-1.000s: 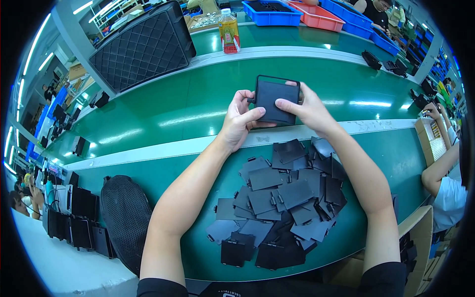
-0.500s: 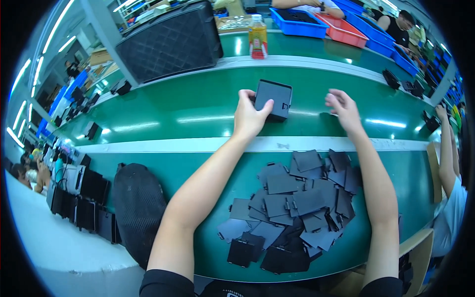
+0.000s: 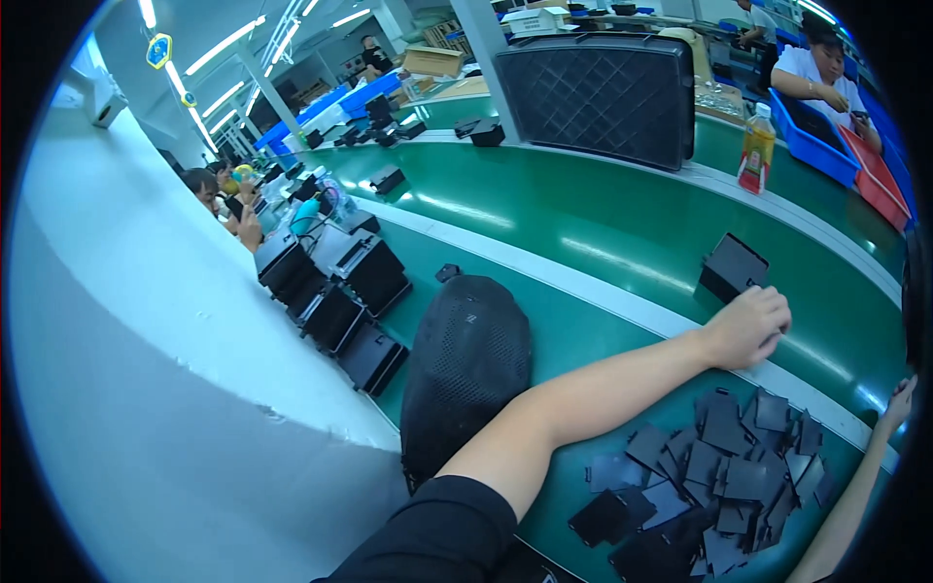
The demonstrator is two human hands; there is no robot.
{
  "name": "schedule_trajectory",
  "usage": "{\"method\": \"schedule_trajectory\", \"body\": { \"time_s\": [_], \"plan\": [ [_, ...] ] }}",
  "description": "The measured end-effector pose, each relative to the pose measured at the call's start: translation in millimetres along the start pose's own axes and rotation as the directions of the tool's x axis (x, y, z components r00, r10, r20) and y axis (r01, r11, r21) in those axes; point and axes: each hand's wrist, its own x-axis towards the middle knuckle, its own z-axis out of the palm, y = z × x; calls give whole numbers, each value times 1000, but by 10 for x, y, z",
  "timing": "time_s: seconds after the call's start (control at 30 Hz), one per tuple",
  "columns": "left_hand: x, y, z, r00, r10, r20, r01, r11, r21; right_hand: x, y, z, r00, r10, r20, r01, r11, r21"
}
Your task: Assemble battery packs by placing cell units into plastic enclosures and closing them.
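A black open-sided box (image 3: 735, 266) rests tilted in view on the green belt. My left hand (image 3: 748, 326) is just in front of its near right corner, fingers curled and back of the hand toward me; the palm side is hidden. Below the left hand lies a loose pile of thin black plates (image 3: 743, 476) with small tabs, on the green tabletop. My right hand (image 3: 901, 403) reaches up at the far right rim, close under a dark object (image 3: 915, 301) cut off by the picture edge. Its fingers are too squeezed there to read.
A black mesh-covered rounded object (image 3: 466, 369) stands left of my arm. Several black boxes (image 3: 364, 277) are stacked farther left. Across the belt stand a large black tray (image 3: 598, 102), a drink bottle (image 3: 756, 151), and blue (image 3: 816, 141) and red (image 3: 875, 180) bins near a co-worker.
The view has swung left. My left hand has come off the black box, which sits on the belt, and moved to its near right side. My right hand has gone to the right rim.
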Motion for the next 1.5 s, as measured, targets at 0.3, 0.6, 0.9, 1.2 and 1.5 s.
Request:
{"method": "schedule_trajectory", "body": {
  "time_s": [0.3, 0.6, 0.9, 1.2, 1.5],
  "plan": [
    [-59, 80, -48, 978, 72, 196, -36, 983, -178, -156, 79, 302, 991, -134, -8, 126, 945, -303],
    [-105, 97, -72, 979, 3, 204, 26, 990, -137, -275, -85, -71, 966, -256, -41, 176, 764, -621],
    [-166, 146, -109, 971, 15, 239, -11, 1000, -17, -253, 29, -84, 922, -387, 5, 309, 728, -612],
    [-70, 142, 165, 971, 189, 147, -171, 978, -123, -475, -123, -556, 755, -625, 197, 500, 354, -791],
    [-106, 141, -276, 876, -41, 480, 71, 997, -44, -739, -1321, 629, 959, -139, -248, 23, 908, -419]
  ]
}}
